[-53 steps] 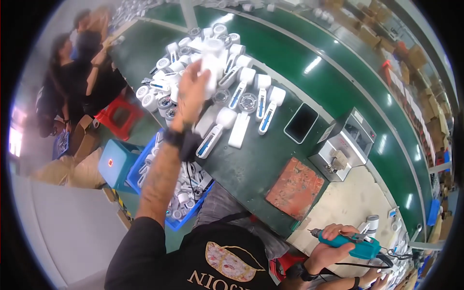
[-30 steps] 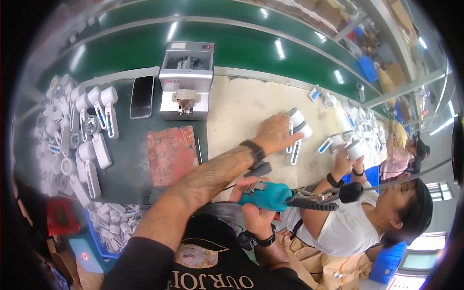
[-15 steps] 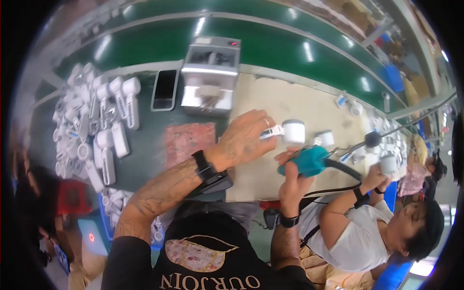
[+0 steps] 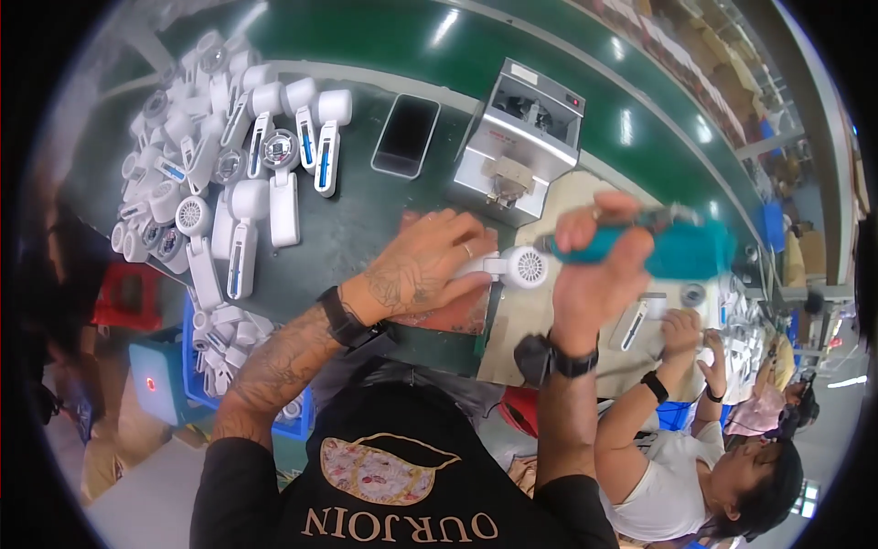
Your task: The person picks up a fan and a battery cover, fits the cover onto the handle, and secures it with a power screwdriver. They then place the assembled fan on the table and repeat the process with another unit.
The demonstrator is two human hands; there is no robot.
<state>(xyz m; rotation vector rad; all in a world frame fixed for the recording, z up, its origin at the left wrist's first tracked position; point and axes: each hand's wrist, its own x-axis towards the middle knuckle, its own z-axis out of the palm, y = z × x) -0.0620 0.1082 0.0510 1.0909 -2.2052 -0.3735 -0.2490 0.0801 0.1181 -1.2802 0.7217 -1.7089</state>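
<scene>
My left hand (image 4: 422, 267) has its fingers closed around the handle of a white handheld fan (image 4: 528, 267). The fan's round grille faces up, and its handle is mostly hidden under my fingers. In my right hand (image 4: 593, 291) is a teal electric screwdriver (image 4: 684, 249), held sideways with its tip close to the fan head. Motion blurs the tool, and I cannot tell whether the tip touches the fan. A worn red mat (image 4: 448, 318) lies partly beneath my left hand.
A silver screw feeder (image 4: 521, 137) stands beyond my hands, with a phone (image 4: 406, 135) left of it. Many white fans (image 4: 242, 247) are heaped at the left, above a blue crate (image 4: 203, 352) of more. At the right, a co-worker's hands (image 4: 681, 334) are near another white fan (image 4: 631, 325).
My view has shifted, so the bench appears farther right. The fan has turned grille up and moved over by the red mat. The screwdriver has swung from below the fan to its right side.
</scene>
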